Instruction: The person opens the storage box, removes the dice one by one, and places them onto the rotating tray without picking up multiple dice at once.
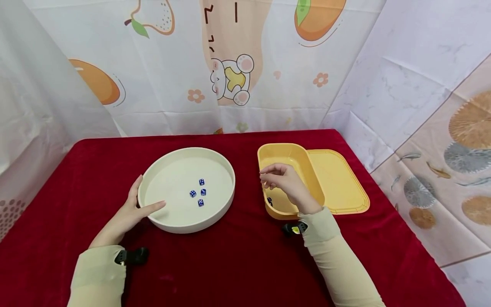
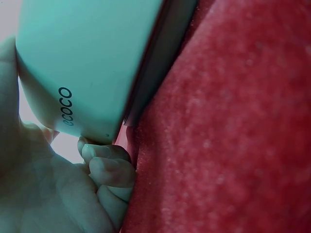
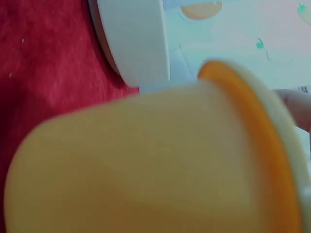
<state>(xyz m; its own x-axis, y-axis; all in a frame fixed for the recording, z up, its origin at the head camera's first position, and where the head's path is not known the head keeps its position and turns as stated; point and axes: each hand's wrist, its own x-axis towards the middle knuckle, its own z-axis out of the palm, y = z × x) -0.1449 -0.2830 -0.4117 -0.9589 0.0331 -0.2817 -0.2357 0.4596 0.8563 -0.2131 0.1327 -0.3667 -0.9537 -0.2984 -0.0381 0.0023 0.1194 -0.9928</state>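
Head view: 4 dice (image 1: pixel 203 192) lie in a tray (image 1: pixel 166 183), between the hands (image 1: pixel 125 214) (image 1: pixel 288 183).

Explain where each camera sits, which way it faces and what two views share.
Worn on head: faces forward and down at the white tray and yellow box; left hand, right hand and sleeves show.
On left wrist: faces the tray's outer wall; palm and fingers show.
On right wrist: faces the box's outer wall, tray beyond; part of that hand shows at right edge.
Both wrist views share the tray's outside and red cloth.
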